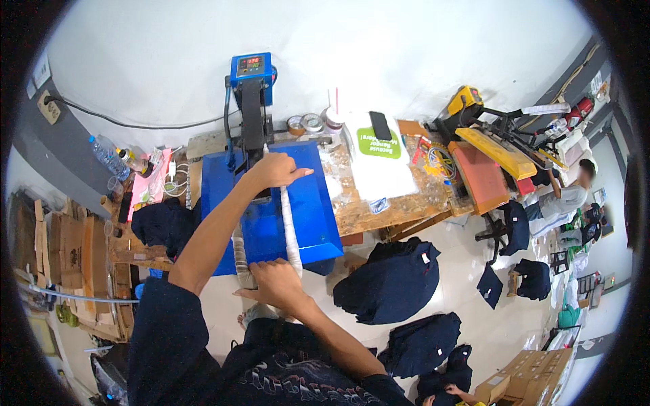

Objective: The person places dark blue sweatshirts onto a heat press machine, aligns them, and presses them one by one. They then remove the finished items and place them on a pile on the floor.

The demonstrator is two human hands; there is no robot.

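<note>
A blue heat press [315,188] stands before me with its blue upper plate lowered, so what lies beneath is hidden. Its U-shaped handle [289,223], wrapped in pale tape, reaches towards my body. My right hand [277,284] grips the near crossbar of that handle, fingers over it and thumb out to the left. Farther up, my left hand [277,170] lies over the handle's far part, beside the press's black arm, thumb pointing right; its fingers are mostly hidden. A blue control box [251,68] with a lit display tops the press.
Right of the press, the wooden table [416,208] holds white sheets [381,177], a black phone [380,126] and tape rolls [312,122]. Beyond stands a yellow press [495,152]. Dark garments [388,284] are heaped at lower right. Bottles [109,157] stand left; other people are at right.
</note>
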